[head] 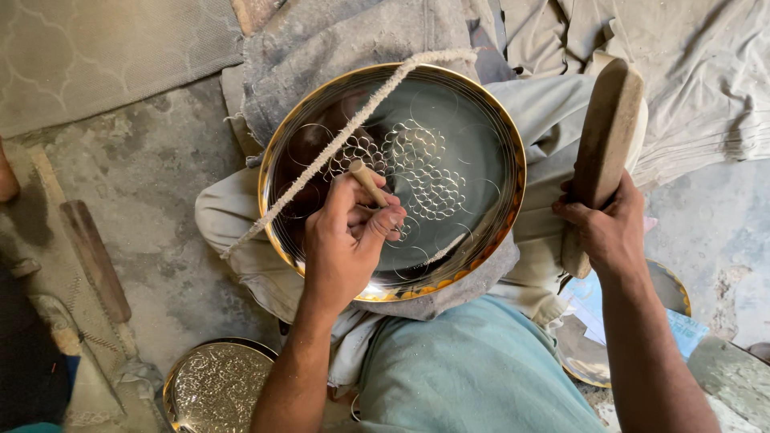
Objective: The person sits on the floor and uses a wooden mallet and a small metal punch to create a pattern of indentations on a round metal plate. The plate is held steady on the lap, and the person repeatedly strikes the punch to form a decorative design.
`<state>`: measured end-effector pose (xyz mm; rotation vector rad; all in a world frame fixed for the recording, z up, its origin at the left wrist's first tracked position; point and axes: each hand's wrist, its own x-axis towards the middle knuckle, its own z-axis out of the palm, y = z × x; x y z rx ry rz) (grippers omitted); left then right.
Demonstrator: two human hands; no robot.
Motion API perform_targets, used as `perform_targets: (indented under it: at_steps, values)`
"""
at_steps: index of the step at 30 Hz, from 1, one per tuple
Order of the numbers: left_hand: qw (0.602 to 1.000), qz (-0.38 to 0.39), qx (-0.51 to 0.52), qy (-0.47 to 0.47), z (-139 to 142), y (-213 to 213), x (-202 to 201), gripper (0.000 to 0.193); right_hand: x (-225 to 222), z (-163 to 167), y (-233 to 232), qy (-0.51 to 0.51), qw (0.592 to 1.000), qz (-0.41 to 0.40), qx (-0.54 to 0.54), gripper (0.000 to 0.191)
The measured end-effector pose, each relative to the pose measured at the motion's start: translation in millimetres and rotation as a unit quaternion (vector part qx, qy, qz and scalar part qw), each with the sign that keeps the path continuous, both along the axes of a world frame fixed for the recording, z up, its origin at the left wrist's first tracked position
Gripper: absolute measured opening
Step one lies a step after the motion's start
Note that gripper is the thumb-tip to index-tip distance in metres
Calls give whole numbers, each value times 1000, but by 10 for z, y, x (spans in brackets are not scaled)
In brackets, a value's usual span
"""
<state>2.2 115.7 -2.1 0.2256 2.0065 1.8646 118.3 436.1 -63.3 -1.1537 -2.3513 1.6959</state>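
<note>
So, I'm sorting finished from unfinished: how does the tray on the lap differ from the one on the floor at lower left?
The lap tray is mostly smooth and mirror-like, with patterned circles only near its middle; the floor tray is textured all over. The lap tray shows whole and looks larger; the floor tray is cut off by the frame. The left hand works on the lap tray; nothing touches the floor tray. Both are round with golden rims.
</note>
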Motion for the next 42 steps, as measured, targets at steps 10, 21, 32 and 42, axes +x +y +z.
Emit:
perform_targets:
  at_steps: [10, 21, 32, 42]
  values:
    - [964, 151, -77, 205, 34, -582, -53, 21, 27, -138, 53, -6, 1000, 4, 19, 43]
    - [989, 98, -15, -112, -936, -716, -1336, 57, 17, -169, 34, -6, 999, 22, 49, 43]
    - [979, 2, -168, -118, -1113, -1169, -1034, 41, -50, -178, 22, -19, 998, 22, 54, 42]
    - [920, 249, -225, 204, 71, -1020, -98, 27, -28, -193, 20, -26, 997, 27, 68, 44]
